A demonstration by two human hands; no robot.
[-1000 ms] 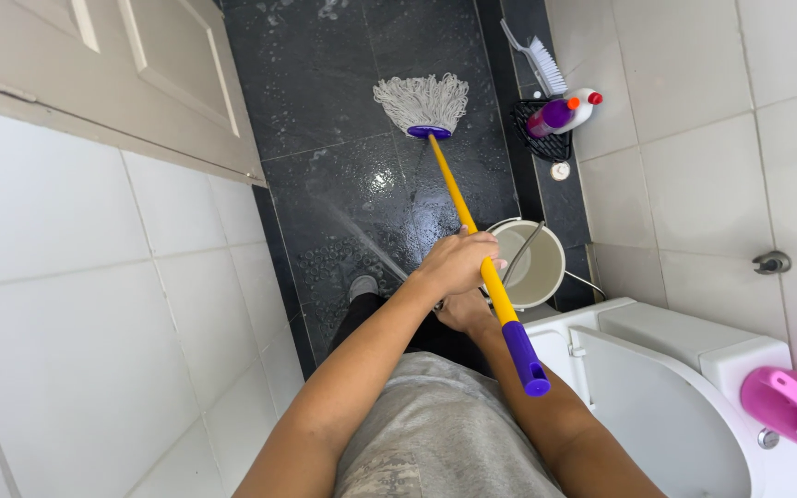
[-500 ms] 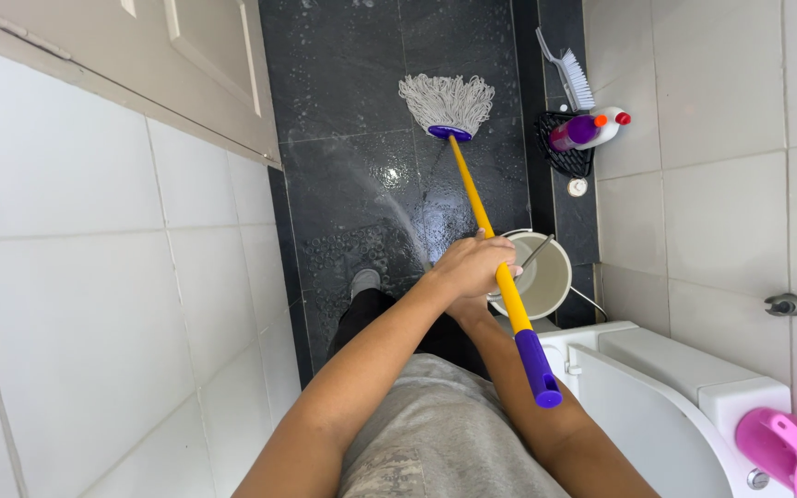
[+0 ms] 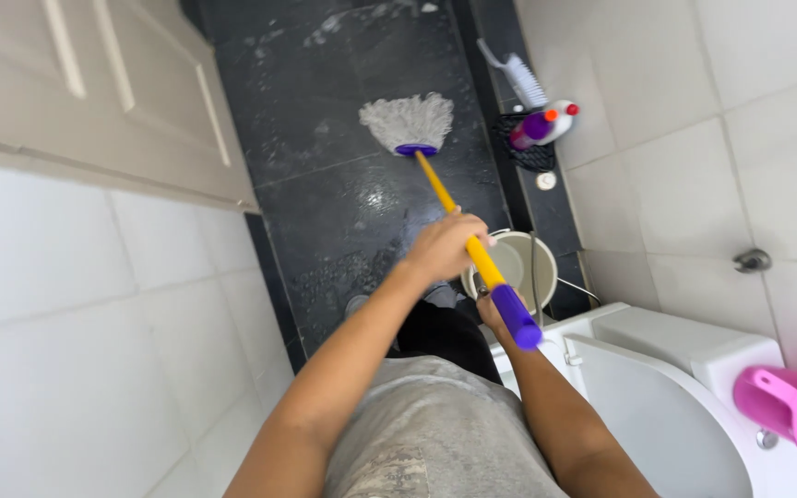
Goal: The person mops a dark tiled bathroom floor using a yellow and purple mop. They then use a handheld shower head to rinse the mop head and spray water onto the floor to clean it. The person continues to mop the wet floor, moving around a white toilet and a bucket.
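Just ahead of the left hand point(image 3: 440, 247), clenched round the yellow mop handle point(image 3: 458, 221), the mop head point(image 3: 408, 123) sits on the wet dark floor point(image 3: 325, 184), right hand point(image 3: 493, 309) gripping near the purple end, bucket point(image 3: 520, 267) right beside it

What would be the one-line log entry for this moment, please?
left hand: grips yellow mop handle | right hand: grips near purple end | grey string mop head: on wet black floor

A yellow mop handle point(image 3: 454, 214) with purple grip, grey mop head point(image 3: 408, 122), black floor point(image 3: 325, 184), pink jug point(image 3: 795, 410).
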